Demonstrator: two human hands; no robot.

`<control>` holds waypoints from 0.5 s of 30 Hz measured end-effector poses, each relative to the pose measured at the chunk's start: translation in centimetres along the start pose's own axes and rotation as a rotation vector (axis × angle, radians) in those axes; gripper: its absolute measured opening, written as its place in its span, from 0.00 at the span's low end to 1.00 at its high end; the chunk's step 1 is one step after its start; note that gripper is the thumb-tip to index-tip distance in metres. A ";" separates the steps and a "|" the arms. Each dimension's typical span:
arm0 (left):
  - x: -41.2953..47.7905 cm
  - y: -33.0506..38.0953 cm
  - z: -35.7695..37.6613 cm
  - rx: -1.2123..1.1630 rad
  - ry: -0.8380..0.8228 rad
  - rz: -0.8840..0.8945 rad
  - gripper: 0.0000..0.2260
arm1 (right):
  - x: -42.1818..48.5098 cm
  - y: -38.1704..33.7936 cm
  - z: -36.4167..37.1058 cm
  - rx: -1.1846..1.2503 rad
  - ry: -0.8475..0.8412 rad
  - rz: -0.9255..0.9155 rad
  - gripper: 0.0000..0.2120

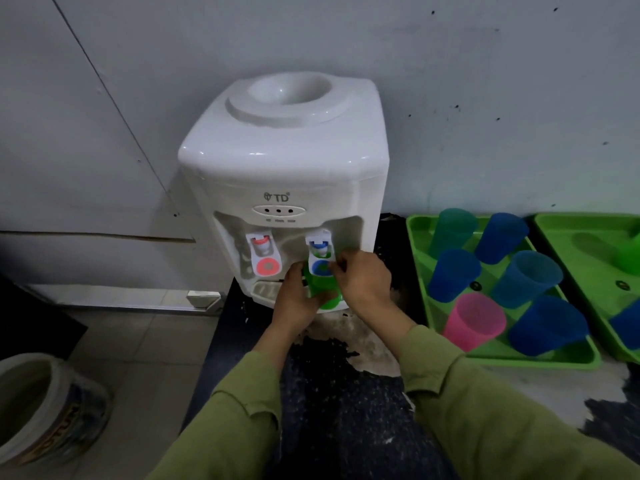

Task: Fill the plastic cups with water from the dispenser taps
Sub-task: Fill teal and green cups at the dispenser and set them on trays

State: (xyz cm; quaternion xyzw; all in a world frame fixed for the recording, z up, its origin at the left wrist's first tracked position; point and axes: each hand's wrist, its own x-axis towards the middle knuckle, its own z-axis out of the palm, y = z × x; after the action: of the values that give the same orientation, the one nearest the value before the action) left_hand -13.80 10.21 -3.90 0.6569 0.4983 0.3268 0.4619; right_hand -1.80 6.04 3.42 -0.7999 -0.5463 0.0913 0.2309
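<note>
A white water dispenser (284,168) stands on a dark counter against the wall. It has a red tap (261,249) on the left and a blue tap (320,251) on the right. My left hand (294,299) grips a green plastic cup (323,287) and holds it under the blue tap. My right hand (360,278) is beside the cup, and its fingers press the blue tap lever. The hands hide most of the cup.
A green tray (429,306) to the right holds several upside-down cups, blue, teal and one pink (472,320). A second green tray (588,244) lies at the far right. A white bucket (45,410) stands on the floor at the lower left.
</note>
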 end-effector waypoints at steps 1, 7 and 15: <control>0.0 0.1 0.0 -0.006 0.000 -0.001 0.27 | -0.1 0.1 0.0 -0.028 0.017 -0.019 0.14; -0.8 0.5 0.0 -0.026 0.033 0.014 0.25 | -1.1 1.7 -0.6 0.099 0.031 0.001 0.14; -4.1 0.3 0.6 -0.015 0.068 0.000 0.29 | -3.7 6.9 -2.3 0.150 -0.026 0.028 0.09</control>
State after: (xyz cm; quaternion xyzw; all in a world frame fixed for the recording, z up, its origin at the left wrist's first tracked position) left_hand -14.33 6.07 -3.73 0.6419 0.5113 0.3528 0.4495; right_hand 3.39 -0.05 1.85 -0.7867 -0.5298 0.1455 0.2816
